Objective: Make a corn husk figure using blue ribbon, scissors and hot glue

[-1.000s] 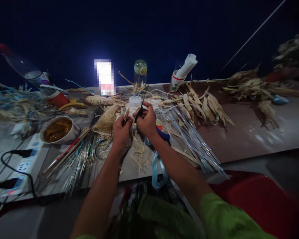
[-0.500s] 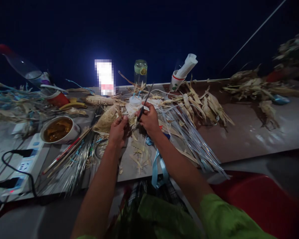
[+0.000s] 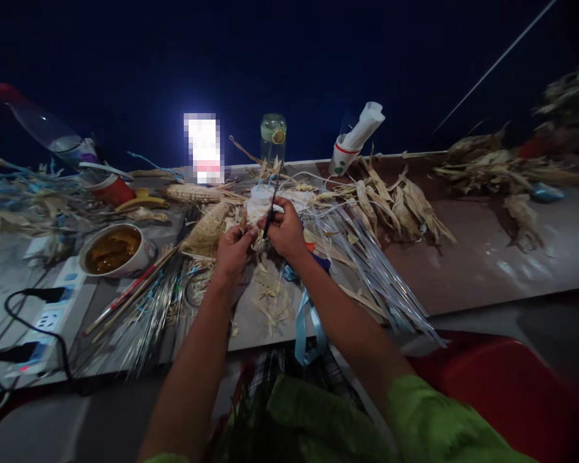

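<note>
My left hand (image 3: 234, 249) is closed in a pinch on a small piece of dry corn husk (image 3: 243, 222), its tip sticking up past the fingers. Close beside it, nearly touching, my right hand (image 3: 287, 230) grips a slim dark pointed tool (image 3: 276, 182), whose exact kind I cannot make out. That tool points up and away, with its thick black end low in the fingers. White tissue-like material (image 3: 259, 200) lies just beyond both hands. Husk scraps (image 3: 270, 289) are scattered on the table under them.
To the left are a corn cob (image 3: 193, 193), a bowl of brown liquid (image 3: 113, 251), a power strip (image 3: 53, 321) and thin wires (image 3: 147, 328). Clear rods (image 3: 381, 270) and dried husks (image 3: 400, 202) lie right. A jar (image 3: 273, 138) and paper cup (image 3: 342, 158) stand behind.
My left hand has shifted slightly right and nearer my right hand. The dark tool has swung more upright, its tip moving left.
</note>
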### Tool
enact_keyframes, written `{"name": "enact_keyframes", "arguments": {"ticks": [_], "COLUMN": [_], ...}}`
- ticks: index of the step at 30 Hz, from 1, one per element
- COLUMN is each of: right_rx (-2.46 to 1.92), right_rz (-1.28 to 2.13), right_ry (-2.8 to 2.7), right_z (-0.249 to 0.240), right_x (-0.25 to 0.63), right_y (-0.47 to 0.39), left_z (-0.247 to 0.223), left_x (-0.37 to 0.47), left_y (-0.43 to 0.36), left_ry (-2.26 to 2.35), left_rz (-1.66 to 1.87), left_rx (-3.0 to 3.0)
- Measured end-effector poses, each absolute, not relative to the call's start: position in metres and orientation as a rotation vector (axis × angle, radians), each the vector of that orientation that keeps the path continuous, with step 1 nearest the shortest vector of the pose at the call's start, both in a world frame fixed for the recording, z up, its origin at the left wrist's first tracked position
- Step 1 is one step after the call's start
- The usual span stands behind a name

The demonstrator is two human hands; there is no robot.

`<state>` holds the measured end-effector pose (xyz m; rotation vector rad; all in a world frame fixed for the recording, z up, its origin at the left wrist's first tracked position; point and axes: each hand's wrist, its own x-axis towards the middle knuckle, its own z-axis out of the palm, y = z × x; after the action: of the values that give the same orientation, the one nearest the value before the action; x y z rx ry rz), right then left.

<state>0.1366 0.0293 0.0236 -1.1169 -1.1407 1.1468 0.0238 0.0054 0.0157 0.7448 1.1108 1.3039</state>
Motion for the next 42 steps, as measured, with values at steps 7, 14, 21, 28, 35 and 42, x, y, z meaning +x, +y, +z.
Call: {"name": "enact_keyframes", "arguments": {"ticks": [7, 14, 21, 28, 35, 42], "right_rx": [-1.091, -1.083, -1.099, -1.293, -1.428, -1.424], "right_rz": [1.209, 1.205, 1.159, 0.834, 0.622, 0.664], "right_ry": [-1.072, -1.042, -1.353, -1.91, -2.162, -2.15], "right_z": [0.025, 0.025, 0.019, 0.019, 0.029, 0.023], "right_x": [0.137, 0.136, 0.128, 0.122, 0.122, 0.122], "right_y": [0.029, 0.029, 0.019, 0.005, 0.0, 0.002], "left_z": [0.027, 0.024, 0.021, 0.022, 0.018, 0.021], "left_x": [0.023, 0.025, 0.021, 0.015, 0.01, 0.014], "left_y": [0.001, 0.003, 0.009, 0.011, 0.014, 0.012], "left_ry": [1.065, 1.067, 1.04, 1.169, 1.237, 1.159], "left_rz": [1.248, 1.319, 1.526, 1.599, 1.636, 1.699], "left_rx": [0.558, 0.528, 0.468, 0.501, 0.556, 0.5]}}
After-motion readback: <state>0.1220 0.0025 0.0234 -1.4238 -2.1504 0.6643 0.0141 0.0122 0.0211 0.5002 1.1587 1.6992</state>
